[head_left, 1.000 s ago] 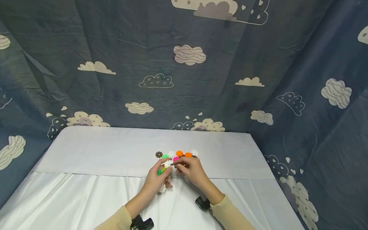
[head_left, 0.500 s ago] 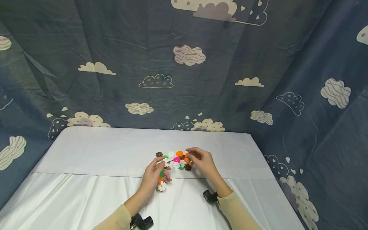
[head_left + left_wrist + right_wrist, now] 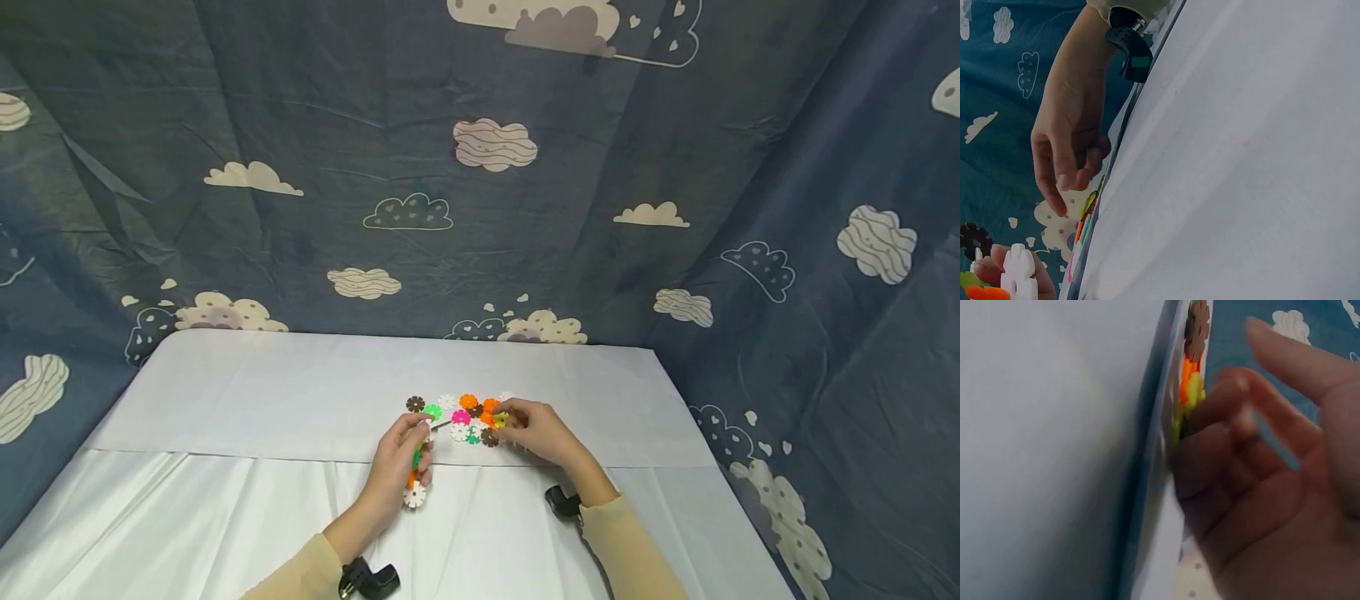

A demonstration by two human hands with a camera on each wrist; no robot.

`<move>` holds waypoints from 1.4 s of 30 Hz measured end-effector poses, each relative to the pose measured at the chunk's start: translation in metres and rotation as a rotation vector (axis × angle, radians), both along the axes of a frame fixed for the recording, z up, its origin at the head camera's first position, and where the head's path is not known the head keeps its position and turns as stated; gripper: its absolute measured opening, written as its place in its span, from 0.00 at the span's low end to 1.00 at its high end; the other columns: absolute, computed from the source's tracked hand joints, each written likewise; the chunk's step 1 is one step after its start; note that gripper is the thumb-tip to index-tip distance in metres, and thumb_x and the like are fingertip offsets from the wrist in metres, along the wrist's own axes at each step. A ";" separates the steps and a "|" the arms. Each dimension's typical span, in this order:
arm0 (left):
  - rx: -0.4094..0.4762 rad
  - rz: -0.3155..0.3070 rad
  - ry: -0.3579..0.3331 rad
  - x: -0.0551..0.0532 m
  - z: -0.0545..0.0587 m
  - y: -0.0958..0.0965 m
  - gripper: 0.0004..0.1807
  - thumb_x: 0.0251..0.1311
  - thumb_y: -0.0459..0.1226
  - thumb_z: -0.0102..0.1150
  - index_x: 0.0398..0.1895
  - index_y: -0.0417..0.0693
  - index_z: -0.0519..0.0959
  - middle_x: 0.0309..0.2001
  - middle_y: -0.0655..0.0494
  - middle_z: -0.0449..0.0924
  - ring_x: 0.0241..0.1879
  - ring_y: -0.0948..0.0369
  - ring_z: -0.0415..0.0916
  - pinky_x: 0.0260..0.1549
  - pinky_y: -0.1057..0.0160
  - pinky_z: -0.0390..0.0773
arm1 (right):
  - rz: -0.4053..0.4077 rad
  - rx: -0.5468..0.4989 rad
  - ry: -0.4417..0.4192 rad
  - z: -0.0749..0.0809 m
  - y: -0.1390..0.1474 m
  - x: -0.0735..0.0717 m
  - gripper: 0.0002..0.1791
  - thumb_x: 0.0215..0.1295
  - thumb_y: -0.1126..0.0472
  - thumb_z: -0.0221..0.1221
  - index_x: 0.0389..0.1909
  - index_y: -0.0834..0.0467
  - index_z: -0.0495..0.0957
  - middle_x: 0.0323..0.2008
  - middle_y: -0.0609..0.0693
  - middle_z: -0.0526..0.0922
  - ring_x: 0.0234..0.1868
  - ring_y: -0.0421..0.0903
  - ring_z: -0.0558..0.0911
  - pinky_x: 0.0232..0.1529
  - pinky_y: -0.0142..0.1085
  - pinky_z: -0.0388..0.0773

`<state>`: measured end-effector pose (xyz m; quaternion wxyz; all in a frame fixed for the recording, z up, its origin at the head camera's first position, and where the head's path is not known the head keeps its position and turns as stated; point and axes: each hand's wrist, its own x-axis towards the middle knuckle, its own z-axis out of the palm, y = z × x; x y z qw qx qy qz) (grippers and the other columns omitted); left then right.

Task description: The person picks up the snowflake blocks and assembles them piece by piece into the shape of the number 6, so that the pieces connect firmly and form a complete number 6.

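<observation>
My left hand grips a joined string of flower-shaped plastic interlocking discs, with white, orange and green pieces showing. A dark disc seen edge-on sticks out past the fingertips toward the pile. In the left wrist view, a white disc and an orange one stand out beside the fingers. My right hand is at the right end of the loose discs, fingertips right by a yellow disc. The right wrist view shows its thumb apart from loosely bent fingers, beside that yellow disc.
Loose discs in several colours lie mid-table, among them a pink disc, an orange disc and a dark brown disc. White cloth covers the table. A dark cloud-patterned curtain hangs behind and at both sides.
My right hand has moved right, away from the left hand, to the yellow disc at the pile's right end. The left hand has drawn slightly left with the joined discs, whose lower end swings left.
</observation>
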<state>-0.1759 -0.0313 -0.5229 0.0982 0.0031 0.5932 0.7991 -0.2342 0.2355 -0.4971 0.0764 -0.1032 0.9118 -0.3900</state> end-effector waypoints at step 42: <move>-0.183 0.045 0.057 0.001 0.005 0.000 0.26 0.60 0.49 0.78 0.58 0.47 0.87 0.27 0.50 0.84 0.15 0.67 0.64 0.17 0.72 0.66 | 0.125 -0.338 -0.005 0.024 -0.051 0.033 0.10 0.75 0.60 0.65 0.41 0.65 0.82 0.23 0.49 0.77 0.20 0.38 0.72 0.21 0.28 0.71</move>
